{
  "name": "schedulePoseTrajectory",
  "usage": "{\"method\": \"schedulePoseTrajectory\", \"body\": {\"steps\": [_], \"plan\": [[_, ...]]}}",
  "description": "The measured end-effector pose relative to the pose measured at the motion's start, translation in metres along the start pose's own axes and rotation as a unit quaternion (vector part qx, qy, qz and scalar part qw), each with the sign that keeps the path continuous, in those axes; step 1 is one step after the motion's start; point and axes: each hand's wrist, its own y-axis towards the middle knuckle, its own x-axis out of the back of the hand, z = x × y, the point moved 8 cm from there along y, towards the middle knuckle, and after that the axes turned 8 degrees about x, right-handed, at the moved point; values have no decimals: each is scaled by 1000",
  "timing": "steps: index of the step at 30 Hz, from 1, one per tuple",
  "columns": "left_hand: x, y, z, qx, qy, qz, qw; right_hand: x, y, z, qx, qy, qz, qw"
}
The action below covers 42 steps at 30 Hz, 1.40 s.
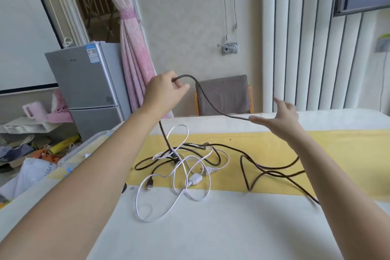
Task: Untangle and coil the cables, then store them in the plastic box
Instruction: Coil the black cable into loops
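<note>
So the person's got the left hand (166, 88) raised well above the table (211, 228), fingers curled and pinched around the black cable (207, 101) near the top of a loop. From there the cable arcs down to the right hand (280, 119), whose fingers are spread wide apart; the cable meets its thumb tip, and I can't tell if it's pinched there or just draped. The other run of the black cable drops from the left hand straight into the tangle on the yellow table runner (274, 145), where it's knotted up with a white cable (175, 177) that loops onto the bare white tabletop. More black cable snakes off right under the right forearm. The plastic box (84, 150) sits at the table's left edge, mostly hidden behind the left arm.
</note>
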Motion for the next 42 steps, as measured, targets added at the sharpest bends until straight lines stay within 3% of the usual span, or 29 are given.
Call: {"method": "schedulePoseTrajectory", "body": {"steps": [3,6,8,12,15,17,21,24,27,29,32,35,37,39,41,42], "plan": [[-22,-14,-62,-112,-24,109,987,-9,-13,55,121,158,54,978],[-38,-33,-91,-178,-44,180,966,-22,-23,80,154,257,132,945],[-44,-43,-90,-206,-46,202,956,-29,-24,78,151,242,133,949],[-55,-69,-79,-220,-43,253,941,-22,-17,67,169,167,12,971],[-57,-80,-72,-210,-42,275,937,-24,-23,81,256,110,1,960],[-59,-83,-65,-196,-46,284,937,-25,-26,85,267,87,9,960],[-67,-94,-51,-197,-55,304,930,-42,-31,87,272,71,132,951],[-75,-89,-21,-139,-81,292,943,-54,-36,79,205,115,234,944],[-93,-89,46,24,-152,328,932,-34,-26,70,119,251,162,947],[-100,-94,79,72,-133,308,939,-23,-19,61,91,273,111,951],[-106,-93,110,55,45,243,967,-22,-20,60,84,191,98,973],[-123,-98,146,94,221,303,922,-19,-25,71,102,151,82,980],[-125,-97,152,96,193,313,925,-10,-24,73,96,158,52,981],[-112,-91,139,111,41,254,960,5,-19,63,78,149,-4,986],[-107,-89,126,123,-74,266,953,26,-12,50,78,19,-74,994],[-112,-93,118,106,-63,324,938,35,-9,42,76,-83,-95,989]]}}
